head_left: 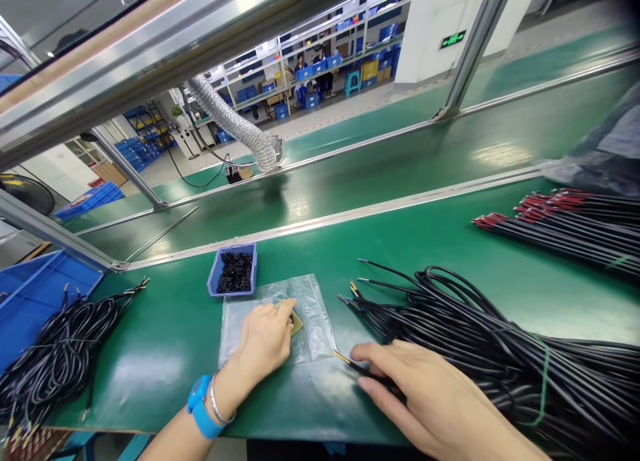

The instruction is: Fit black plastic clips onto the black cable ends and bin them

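My left hand, with a blue band and a bracelet at the wrist, is closed over a small yellowish piece on a clear plastic bag. What its fingers pinch is mostly hidden. To the right, my right hand holds a black cable between thumb and forefinger, its yellow-tipped wire ends pointing left. Beside that hand lies a large bundle of black cables tied with a green band. Just behind the bag stands a blue bin of small black parts.
Another coiled cable bundle lies at the left by a blue crate. Red-tipped black cables rest at the back right. A metal rail crosses behind the table; a silver duct hangs beyond. Two people sit far off.
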A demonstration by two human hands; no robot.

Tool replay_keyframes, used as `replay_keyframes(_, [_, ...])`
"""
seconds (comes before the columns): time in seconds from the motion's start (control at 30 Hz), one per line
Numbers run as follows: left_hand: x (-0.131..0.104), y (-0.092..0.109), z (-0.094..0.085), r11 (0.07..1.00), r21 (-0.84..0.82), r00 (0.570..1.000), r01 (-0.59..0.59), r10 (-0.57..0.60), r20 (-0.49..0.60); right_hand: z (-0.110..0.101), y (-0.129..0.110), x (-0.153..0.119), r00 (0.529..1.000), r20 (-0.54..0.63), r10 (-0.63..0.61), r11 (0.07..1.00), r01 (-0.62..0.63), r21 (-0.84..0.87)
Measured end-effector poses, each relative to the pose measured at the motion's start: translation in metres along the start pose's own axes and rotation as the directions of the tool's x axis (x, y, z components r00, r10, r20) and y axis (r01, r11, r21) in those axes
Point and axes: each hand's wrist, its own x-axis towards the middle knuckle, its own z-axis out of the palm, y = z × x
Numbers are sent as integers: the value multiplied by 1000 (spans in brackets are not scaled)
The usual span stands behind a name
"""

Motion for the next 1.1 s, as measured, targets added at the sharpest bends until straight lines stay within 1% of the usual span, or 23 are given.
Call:
replay_keyframes(0.07, [0,1,-1,993,114,998,-32,26,52,-1,-1,1,1000,-19,5,1000,-5,4])
replay_keyframes(0.1, [0,2,-2,990,140,997,-35,26,67,-2,-1,2,999,-36,-8,1000,9,8])
replay_keyframes(0.13, [-1,3,-3,992,122,998,-20,13,61,-3,-1,3,997,-66,-30,999,31,15])
replay_keyframes(0.17, [-3,5,-4,999,43,999,21,-22,34,-5,-2,4,992,-112,-57,998,60,25])
replay_keyframes(0.2, [-5,9,-4,993,-91,997,81,-82,-7,-7,-4,5,982,-168,-84,995,91,34])
replay_keyframes(0.23, [-8,14,-3,951,-270,985,147,-166,-47,-9,-5,5,969,-225,-105,993,116,37])
replay_keyframes(0.27, [-12,21,-2,858,-472,963,202,-262,-64,-11,-8,6,953,-281,-116,991,130,33])
replay_keyframes(0.3, [-15,29,0,713,-661,934,235,-355,-51,-14,-10,6,937,-329,-119,991,135,26])
replay_keyframes(0.33, [-19,38,2,533,-810,905,245,-426,-6,-16,-13,6,924,-365,-118,991,133,18])
replay_keyframes(0.37, [-22,47,4,353,-905,881,239,-471,49,-19,-15,6,916,-384,-112,992,128,16])
replay_keyframes(0.4, [-24,56,7,198,-955,863,223,-495,99,-21,-17,6,913,-393,-107,992,125,20])
replay_keyframes(0.43, [-26,65,9,78,-975,852,209,-504,142,-22,-19,5,912,-396,-105,992,127,29])
replay_keyframes(0.47, [-28,72,12,-5,-980,846,199,-504,174,-23,-20,5,913,-395,-105,991,129,37])
replay_keyframes(0.5, [-29,78,14,-56,-980,843,190,-503,193,-23,-20,5,914,-391,-105,990,132,41])
replay_keyframes(0.53, [-30,83,16,-84,-979,844,185,-496,202,-23,-21,4,915,-388,-107,990,133,42])
replay_keyframes(0.63, [-32,90,20,-114,-979,860,169,-469,203,-22,-21,4,921,-375,-103,991,126,36])
replay_keyframes(0.8, [-38,90,22,-133,-983,854,129,-489,179,-20,-22,5,930,-363,-61,995,86,53])
replay_keyframes(0.9, [-41,88,23,-116,-989,866,95,-480,139,-19,-22,5,932,-360,-49,996,73,54])
replay_keyframes(1.0, [-44,85,25,-66,-996,879,62,-469,86,-20,-22,6,934,-356,-40,997,63,53])
replay_keyframes(1.1, [-47,83,28,-13,-998,882,67,-466,65,-22,-22,6,938,-342,-53,995,78,61])
